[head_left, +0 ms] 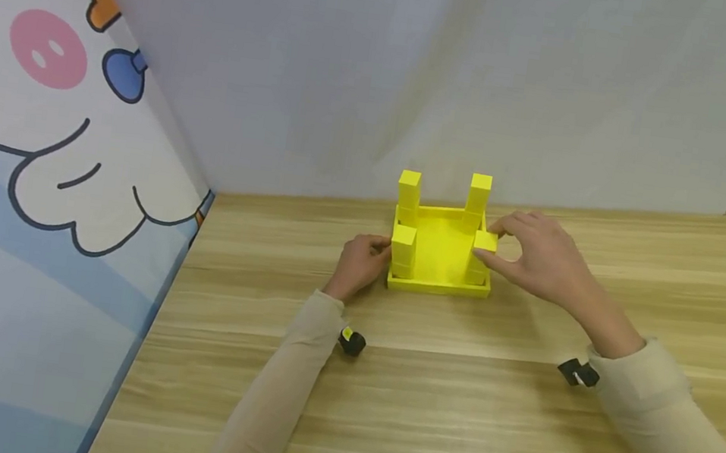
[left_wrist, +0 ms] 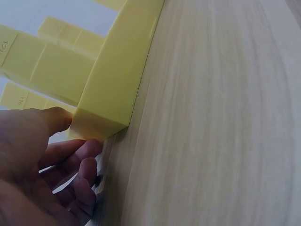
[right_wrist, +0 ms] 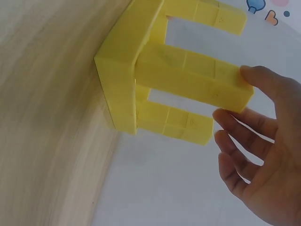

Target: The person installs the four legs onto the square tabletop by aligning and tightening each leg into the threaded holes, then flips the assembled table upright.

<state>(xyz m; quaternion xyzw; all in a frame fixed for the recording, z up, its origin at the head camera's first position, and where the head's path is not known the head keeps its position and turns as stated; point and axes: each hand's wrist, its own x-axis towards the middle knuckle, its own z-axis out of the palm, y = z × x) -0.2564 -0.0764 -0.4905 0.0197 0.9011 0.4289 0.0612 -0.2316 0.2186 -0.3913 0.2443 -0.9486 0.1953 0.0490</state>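
A shallow yellow tray (head_left: 437,288) lies on the table with a column of stacked yellow blocks standing in each corner. My left hand (head_left: 360,263) is at the tray's left side; in the left wrist view its thumb (left_wrist: 59,118) and fingers pinch the tray near a corner. With thumb and fingertips, my right hand (head_left: 541,256) holds the top block (head_left: 486,241) of the front right column. That column looks upright and in line in the right wrist view, where the lower fingers (right_wrist: 230,172) stay off the blocks. Faint raised numbers mark some blocks (left_wrist: 23,47).
The wood-grain table (head_left: 420,418) ends at a pale wall (head_left: 299,80) close behind the tray. A panel with cartoon drawings (head_left: 37,138) stands along the left. Small black devices (head_left: 353,343) sit at both sleeve cuffs.
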